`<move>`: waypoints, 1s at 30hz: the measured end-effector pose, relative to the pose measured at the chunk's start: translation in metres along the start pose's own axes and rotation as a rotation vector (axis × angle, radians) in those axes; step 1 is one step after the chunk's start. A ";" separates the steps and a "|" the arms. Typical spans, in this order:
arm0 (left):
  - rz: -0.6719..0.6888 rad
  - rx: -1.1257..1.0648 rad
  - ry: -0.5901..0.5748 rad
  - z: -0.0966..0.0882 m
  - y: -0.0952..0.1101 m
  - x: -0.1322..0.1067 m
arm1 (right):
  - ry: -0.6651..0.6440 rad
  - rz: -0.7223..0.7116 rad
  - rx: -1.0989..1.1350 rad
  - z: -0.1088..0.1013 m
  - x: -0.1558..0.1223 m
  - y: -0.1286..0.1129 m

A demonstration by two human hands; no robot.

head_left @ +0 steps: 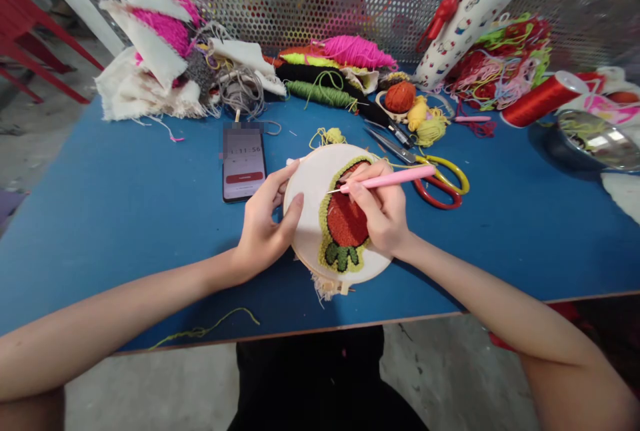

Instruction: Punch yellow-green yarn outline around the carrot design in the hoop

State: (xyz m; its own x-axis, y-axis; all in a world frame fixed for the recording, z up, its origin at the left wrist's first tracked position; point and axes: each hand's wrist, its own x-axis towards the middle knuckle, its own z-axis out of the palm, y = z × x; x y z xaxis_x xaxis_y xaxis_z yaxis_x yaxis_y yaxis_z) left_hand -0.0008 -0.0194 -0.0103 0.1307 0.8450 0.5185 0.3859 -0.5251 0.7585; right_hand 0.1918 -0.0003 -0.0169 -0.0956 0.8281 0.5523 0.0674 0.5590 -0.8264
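Note:
My left hand [270, 221] grips the left rim of a round embroidery hoop [305, 237], its thumb on the white fabric and its fingers at the edge. A looped-yarn design [349, 217] on the fabric has a red-orange body, a yellow-green border and dark green leaves at the near end. Pinched in my right hand [383, 207] is a pink-handled punch needle [400, 177]. Its thin metal tip points left, at the yellow-green border. Yellow-green yarn [334, 137] lies just beyond the hoop. The fabric's underside is hidden.
Scissors [440, 181] with red and yellow handles lie right of the hoop, a phone [243, 164] to the left. Yarn skeins [355, 51], a patterned tumbler [463, 31], a red thread spool [543, 101] and a metal bowl [600, 141] line the blue table's [500, 237] back.

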 end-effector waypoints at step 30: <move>0.007 0.012 -0.037 -0.003 0.002 0.001 | 0.069 0.090 0.038 0.000 0.006 0.001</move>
State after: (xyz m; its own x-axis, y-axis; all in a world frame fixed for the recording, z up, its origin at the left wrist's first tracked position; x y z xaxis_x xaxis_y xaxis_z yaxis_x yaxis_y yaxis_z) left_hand -0.0025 -0.0199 -0.0077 0.1664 0.8448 0.5085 0.3958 -0.5296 0.7503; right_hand 0.1915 0.0052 -0.0148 -0.0222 0.8765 0.4809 0.0351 0.4814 -0.8758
